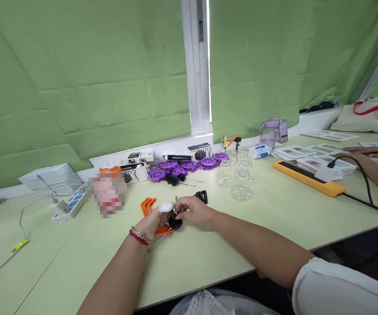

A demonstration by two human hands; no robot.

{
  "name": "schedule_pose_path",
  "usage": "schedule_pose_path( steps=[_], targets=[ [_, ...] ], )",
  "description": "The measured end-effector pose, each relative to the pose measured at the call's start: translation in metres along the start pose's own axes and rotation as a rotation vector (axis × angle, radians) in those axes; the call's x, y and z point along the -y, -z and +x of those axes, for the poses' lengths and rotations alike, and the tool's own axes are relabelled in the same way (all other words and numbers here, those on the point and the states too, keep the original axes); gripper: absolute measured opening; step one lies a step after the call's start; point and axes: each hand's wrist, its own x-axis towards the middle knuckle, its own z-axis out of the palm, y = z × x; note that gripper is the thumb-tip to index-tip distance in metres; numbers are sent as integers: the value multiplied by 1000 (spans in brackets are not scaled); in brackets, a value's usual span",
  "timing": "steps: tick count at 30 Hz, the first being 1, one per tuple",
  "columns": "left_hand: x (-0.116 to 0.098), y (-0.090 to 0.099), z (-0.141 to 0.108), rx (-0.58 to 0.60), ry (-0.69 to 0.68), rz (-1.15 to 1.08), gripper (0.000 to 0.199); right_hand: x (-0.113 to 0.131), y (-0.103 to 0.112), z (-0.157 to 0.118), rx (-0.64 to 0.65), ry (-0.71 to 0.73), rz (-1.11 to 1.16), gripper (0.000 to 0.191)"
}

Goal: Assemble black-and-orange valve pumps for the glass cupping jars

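Note:
My left hand (152, 222), with a white wrapping on one finger, is closed round a black round part (175, 222) and an orange piece (164, 231) under it. A thin metal rod (157, 243) sticks out toward the lower left. My right hand (193, 210) pinches at the top of the black part, beside a short metal tip; what its fingertips hold is too small to make out. Orange angled pieces (146, 205) lie just behind my left hand. Small black pieces (203, 196) are behind my right hand.
Purple wheel-shaped parts (189, 166), boxes (136, 173) and clear glass jars (241, 186) stand along the back. A white power strip (73, 203) is left; an orange one (310, 178) is right, near another person's arms (372, 170).

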Motion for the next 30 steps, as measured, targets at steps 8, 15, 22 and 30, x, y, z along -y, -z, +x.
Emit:
schedule_pose_path(
  steps=[8, 15, 22, 30],
  targets=[
    [1, 3, 2, 39, -5, -29, 32, 4, 1, -1, 14, 22, -9, 12],
    [2, 5, 3, 37, -5, -27, 31, 2, 1, 0, 8, 17, -29, 12],
    [1, 3, 1, 57, 7, 7, 38, 3, 0, 0, 5, 23, -26, 12],
    [-1, 3, 4, 5, 21, -39, 53, -1, 2, 0, -45, 56, -22, 23]
  ],
)
